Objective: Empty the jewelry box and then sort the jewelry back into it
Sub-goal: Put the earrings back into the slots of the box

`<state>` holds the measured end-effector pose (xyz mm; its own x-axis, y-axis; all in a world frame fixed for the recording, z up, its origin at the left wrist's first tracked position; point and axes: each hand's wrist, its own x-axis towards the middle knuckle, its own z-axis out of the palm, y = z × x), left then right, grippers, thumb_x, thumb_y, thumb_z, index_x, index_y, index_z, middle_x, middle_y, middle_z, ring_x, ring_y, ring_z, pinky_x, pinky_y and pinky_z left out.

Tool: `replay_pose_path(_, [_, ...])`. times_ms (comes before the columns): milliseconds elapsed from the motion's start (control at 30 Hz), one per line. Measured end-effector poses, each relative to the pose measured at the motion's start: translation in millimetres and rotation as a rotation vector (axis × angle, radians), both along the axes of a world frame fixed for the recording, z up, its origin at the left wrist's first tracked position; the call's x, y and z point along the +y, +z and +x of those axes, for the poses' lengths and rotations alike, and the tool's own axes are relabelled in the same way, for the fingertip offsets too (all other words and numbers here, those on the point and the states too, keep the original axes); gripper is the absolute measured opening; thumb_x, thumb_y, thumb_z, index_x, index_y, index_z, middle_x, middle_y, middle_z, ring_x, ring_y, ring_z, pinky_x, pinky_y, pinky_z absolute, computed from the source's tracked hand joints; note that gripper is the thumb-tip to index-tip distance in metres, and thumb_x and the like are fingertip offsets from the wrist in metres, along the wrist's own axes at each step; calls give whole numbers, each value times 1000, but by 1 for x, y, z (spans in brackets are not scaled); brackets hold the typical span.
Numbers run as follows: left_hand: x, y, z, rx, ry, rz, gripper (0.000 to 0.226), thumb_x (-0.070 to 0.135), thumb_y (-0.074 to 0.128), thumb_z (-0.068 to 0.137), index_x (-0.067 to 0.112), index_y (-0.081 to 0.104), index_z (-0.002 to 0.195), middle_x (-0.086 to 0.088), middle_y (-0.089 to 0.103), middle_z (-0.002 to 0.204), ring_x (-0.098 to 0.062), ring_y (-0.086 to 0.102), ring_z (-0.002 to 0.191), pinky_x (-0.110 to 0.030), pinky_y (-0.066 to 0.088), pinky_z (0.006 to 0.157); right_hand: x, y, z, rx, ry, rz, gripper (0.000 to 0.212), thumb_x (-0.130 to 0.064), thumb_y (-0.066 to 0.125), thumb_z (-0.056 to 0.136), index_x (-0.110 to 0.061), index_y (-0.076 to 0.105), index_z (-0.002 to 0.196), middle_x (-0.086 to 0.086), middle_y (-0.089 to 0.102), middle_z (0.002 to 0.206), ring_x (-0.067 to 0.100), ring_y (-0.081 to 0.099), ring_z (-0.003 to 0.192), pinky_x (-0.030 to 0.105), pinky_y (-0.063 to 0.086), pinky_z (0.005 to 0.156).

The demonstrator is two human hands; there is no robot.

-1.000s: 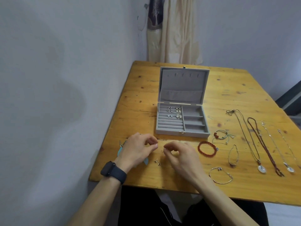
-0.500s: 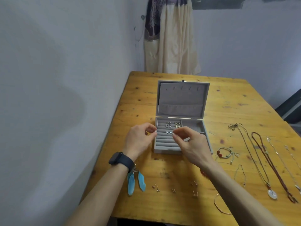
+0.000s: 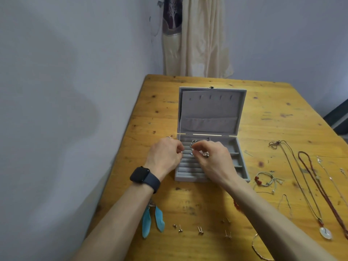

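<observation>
The grey jewelry box (image 3: 243, 157) stands with its lid up on the wooden table (image 3: 273, 113). Both hands hover over its ring-roll section. My left hand (image 3: 165, 157) pinches a small earring at its fingertips. My right hand (image 3: 214, 159) pinches another small earring, with silver earrings (image 3: 193, 147) showing in the rolls between the hands. Several stud earrings (image 3: 200, 230) lie on the table near the front edge. Two blue feather earrings (image 3: 152, 219) lie under my left forearm.
Right of the box lie a red-bead cord bracelet (image 3: 265, 180), a thin chain bracelet (image 3: 285, 202), several long necklaces (image 3: 308, 187) and a white disc pendant (image 3: 325, 232). A small ring (image 3: 168, 137) sits left of the box. A wall runs along the table's left edge.
Both hands rose from the table's front edge to the box's ring rolls, each carrying a small earring. The camera tilted, so the studs and feathers now show near the bottom.
</observation>
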<state>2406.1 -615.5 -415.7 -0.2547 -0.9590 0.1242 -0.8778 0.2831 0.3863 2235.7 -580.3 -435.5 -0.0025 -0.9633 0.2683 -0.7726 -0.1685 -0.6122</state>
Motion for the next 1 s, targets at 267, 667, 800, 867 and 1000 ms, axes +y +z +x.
replay_pose_path(267, [2, -3, 2, -47, 47, -7, 23, 39, 61, 94, 32, 72, 113, 3, 63, 113, -19, 62, 102, -31, 55, 79, -13, 4, 12, 261, 27, -50, 16, -31, 62, 94, -27, 72, 106, -6, 73, 103, 19, 55, 100, 37, 50, 80])
replay_pose_path(667, [11, -13, 3, 85, 101, -9, 20, 36, 59, 96, 29, 68, 113, 5, 64, 114, -17, 62, 101, -26, 50, 71, -23, 14, 20, 513, 101, -50, 16, -18, 60, 90, -20, 73, 99, -1, 69, 94, 24, 50, 89, 31, 47, 74])
replay_pose_path(800, [12, -15, 6, 136, 110, 16, 22, 37, 58, 96, 31, 69, 115, 7, 63, 113, -15, 61, 101, -30, 55, 75, -26, 15, 22, 520, 174, -4, 21, -19, 56, 93, -23, 73, 105, -2, 68, 99, 22, 49, 91, 32, 48, 77])
replay_pose_path(867, [14, -17, 6, 138, 117, 8, 23, 39, 57, 96, 32, 69, 115, 8, 63, 112, -14, 61, 100, -31, 55, 73, -26, 16, 20, 449, 159, 43, 24, -23, 54, 95, -26, 72, 110, -2, 70, 104, 24, 50, 97, 36, 50, 82])
replay_pose_path(1000, [15, -20, 5, 145, 120, -9, 22, 39, 57, 96, 33, 69, 114, 10, 63, 112, -13, 61, 99, -26, 51, 69, -23, 12, 18, 338, 132, 66, 21, -28, 59, 94, -26, 66, 114, -7, 71, 103, 22, 53, 103, 37, 49, 83])
